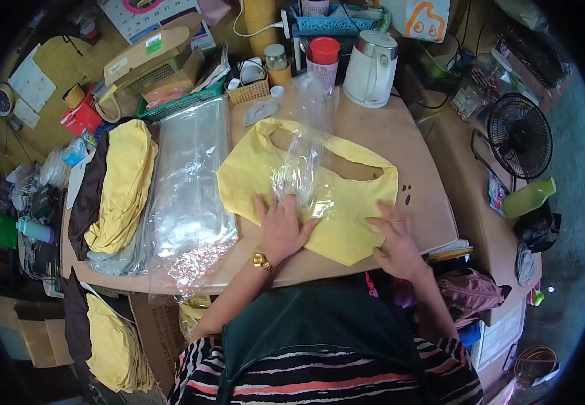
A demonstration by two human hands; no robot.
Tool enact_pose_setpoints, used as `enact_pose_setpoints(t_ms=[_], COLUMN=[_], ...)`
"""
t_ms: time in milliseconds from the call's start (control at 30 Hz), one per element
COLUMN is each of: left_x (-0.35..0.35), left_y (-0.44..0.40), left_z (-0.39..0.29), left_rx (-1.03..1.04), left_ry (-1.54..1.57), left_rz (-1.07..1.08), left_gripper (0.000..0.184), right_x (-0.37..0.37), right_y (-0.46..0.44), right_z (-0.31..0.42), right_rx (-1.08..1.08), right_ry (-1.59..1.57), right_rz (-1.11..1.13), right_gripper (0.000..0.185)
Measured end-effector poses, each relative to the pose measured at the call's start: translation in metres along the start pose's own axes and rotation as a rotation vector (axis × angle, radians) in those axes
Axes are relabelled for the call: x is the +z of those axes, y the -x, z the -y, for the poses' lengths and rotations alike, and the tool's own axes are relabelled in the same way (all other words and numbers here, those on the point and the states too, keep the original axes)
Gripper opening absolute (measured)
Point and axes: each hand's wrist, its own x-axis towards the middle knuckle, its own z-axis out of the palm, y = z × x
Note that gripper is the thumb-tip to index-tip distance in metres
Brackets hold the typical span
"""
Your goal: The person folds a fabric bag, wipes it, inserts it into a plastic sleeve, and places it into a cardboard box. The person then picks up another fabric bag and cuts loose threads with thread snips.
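A yellow cloth bag (346, 223) lies flat on the table in front of me, its handle loops toward the far side. A clear plastic bag (304, 152) lies across its middle, narrow and crumpled, reaching past the handle. My left hand (282, 226), with a gold watch at the wrist, rests spread on the yellow bag, fingertips at the near end of the plastic. At the bag's right edge, my right hand (397, 236) has its fingers apart and is slightly blurred. Left of the bag is a stack of clear plastic sleeves (191, 169).
Folded yellow cloth (124, 182) with dark cloth lies at the table's left; another yellow pile (110, 344) sits lower. A white kettle (371, 71), a red-lidded container (324, 54) and a green basket (184, 100) line the back. A black fan (518, 135) stands right.
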Motion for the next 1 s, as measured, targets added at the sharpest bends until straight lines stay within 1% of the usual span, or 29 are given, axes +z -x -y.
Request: enact_pose_setpoints(t_ms=[33, 67, 100, 133, 167, 200, 233, 267, 333, 367, 433, 467, 500, 533, 567, 600, 633, 667, 700, 733, 767, 800, 833, 867, 900, 933, 1000], left_x=[-0.001, -0.001, -0.001, 0.003, 0.009, 0.013, 0.016, 0.016, 0.017, 0.017, 0.022, 0.027, 0.029, 0.019, -0.004, -0.023, -0.042, -0.066, -0.099, -0.136, -0.164, -0.184, -0.195, -0.206, -0.216, -0.222, -0.229], left_y=[0.0, -0.001, 0.001, 0.002, 0.002, 0.001, 0.0, 0.0, -0.001, 0.0, 0.004, 0.006, 0.011, 0.017, 0.021, 0.025, 0.031, 0.039, 0.047, 0.054, 0.061, 0.068, 0.079, 0.09, 0.096, 0.101, 0.11], left_z=[-0.003, -0.005, -0.006, -0.003, 0.001, 0.006, 0.011, 0.012, 0.014, 0.014, 0.01, 0.006, 0.004, -0.002, -0.011, -0.01, 0.011, 0.038, 0.044, 0.04, 0.039, 0.043, 0.058, 0.073, 0.084, 0.092, 0.107], left_rx=[-0.005, -0.036, -0.068, -0.073, -0.079, -0.083, -0.085, -0.064, -0.051, -0.032, -0.016, 0.087, 0.19, 0.187, 0.069, -0.05, -0.203, -0.356, -0.487, -0.617, -0.686, -0.755, -0.776, -0.797, -0.79, -0.798, -0.782], left_ry=[0.0, -0.111, -0.222, -0.225, -0.216, -0.208, -0.213, -0.18, -0.153, -0.153, -0.157, 0.015, 0.191, 0.194, 0.491, 0.783, 0.724, 0.659, 0.757, 0.853, 0.812, 0.77, 0.676, 0.582, 0.557, 0.55, 0.141], left_rz=[0.0, -0.064, -0.124, -0.126, -0.085, -0.047, -0.055, -0.058, -0.074, -0.085, -0.099, 0.072, 0.246, 0.247, 0.222, 0.191, 0.157, 0.123, -0.014, -0.161, -0.214, -0.268, -0.293, -0.317, -0.342, -0.355, -0.36], left_gripper=[0.063, 0.066, 0.068, 0.068, 0.071, 0.073, 0.073, 0.074, 0.075, 0.076, 0.077, 0.074, 0.071, 0.071, 0.069, 0.068, 0.067, 0.066, 0.064, 0.064, 0.064, 0.066, 0.069, 0.077, 0.066, 0.066, 0.056], right_x=[-0.005, -0.002, 0.007, 0.015, 0.018, 0.019, 0.02, 0.019, 0.017, 0.007, -0.028, -0.044, -0.06, -0.071, -0.079, -0.086, -0.09, -0.088, -0.079, -0.054, -0.015, 0.004, 0.022, 0.031, 0.035, 0.039, 0.032], right_y=[0.006, 0.005, 0.003, -0.002, -0.007, -0.015, -0.024, -0.031, -0.047, -0.056, -0.071, -0.081, -0.093, -0.107, -0.123, -0.141, -0.161, -0.186, -0.208, -0.231, -0.258, -0.271, -0.283, -0.287, -0.288, -0.29, -0.289], right_z=[-0.004, -0.018, -0.034, -0.045, -0.046, -0.046, -0.045, -0.045, -0.043, -0.032, 0.011, 0.034, 0.058, 0.077, 0.091, 0.103, 0.113, 0.122, 0.124, 0.109, 0.085, 0.078, 0.072, 0.073, 0.08, 0.087, 0.11], right_rx=[-0.02, -0.026, -0.095, -0.168, -0.176, -0.254, -0.331, -0.34, -0.543, -0.555, -0.508, -0.511, -0.538, -0.565, -0.568, -0.486, -0.398, -0.341, -0.283, -0.293, -0.38, -0.431, -0.483, -0.489, -0.501, -0.513, -0.536], right_ry=[0.154, 0.154, 0.241, 0.329, 0.328, 0.359, 0.39, 0.391, 0.312, 0.31, 0.221, 0.216, 0.301, 0.388, 0.391, 0.499, 0.599, 0.544, 0.481, 0.483, 0.398, 0.357, 0.316, 0.33, 0.337, 0.343, 0.603], right_rz=[-0.024, -0.022, -0.095, -0.17, -0.168, -0.213, -0.261, -0.262, -0.416, -0.418, -0.295, -0.295, -0.257, -0.215, -0.213, 0.016, 0.245, 0.482, 0.721, 0.724, 0.702, 0.691, 0.68, 0.65, 0.635, 0.62, 0.681], right_gripper=[0.059, 0.059, 0.058, 0.057, 0.057, 0.051, 0.044, 0.044, 0.029, 0.029, 0.021, 0.021, 0.025, 0.029, 0.029, 0.032, 0.036, 0.039, 0.042, 0.042, 0.041, 0.041, 0.041, 0.046, 0.048, 0.051, 0.058])
